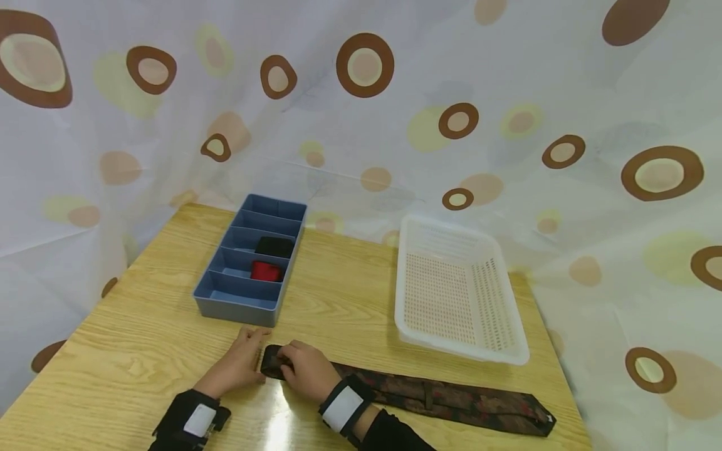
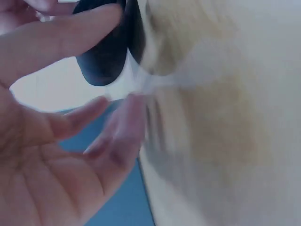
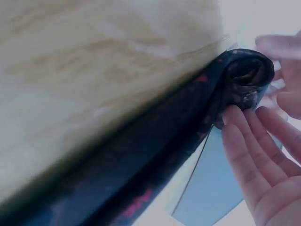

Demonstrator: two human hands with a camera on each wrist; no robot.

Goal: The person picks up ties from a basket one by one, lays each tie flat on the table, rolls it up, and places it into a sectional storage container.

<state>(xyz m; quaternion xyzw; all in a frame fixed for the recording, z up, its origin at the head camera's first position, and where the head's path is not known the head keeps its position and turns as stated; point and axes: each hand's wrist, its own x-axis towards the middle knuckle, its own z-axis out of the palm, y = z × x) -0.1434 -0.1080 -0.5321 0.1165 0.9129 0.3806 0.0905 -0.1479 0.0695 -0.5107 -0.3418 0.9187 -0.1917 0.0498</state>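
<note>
A dark necktie with a brown and red pattern (image 1: 468, 401) stretches across the front of the table, its pointed end at the right. Its left end is wound into a small roll (image 3: 247, 73). My right hand (image 1: 310, 369) holds the roll from the right, fingertips against its side in the right wrist view. My left hand (image 1: 241, 360) is just left of the roll with its fingers loosely spread. In the left wrist view, the left thumb (image 2: 70, 40) overlaps the dark roll, while the other fingers bend below it.
Beyond my left hand stands a blue divided box (image 1: 237, 310). A red rolled item (image 1: 266, 271) and a black one (image 1: 274, 247) lie in separate compartments. A white plastic basket (image 1: 402, 294) sits at the right, behind the necktie. A patterned curtain (image 1: 361, 125) hangs behind the table.
</note>
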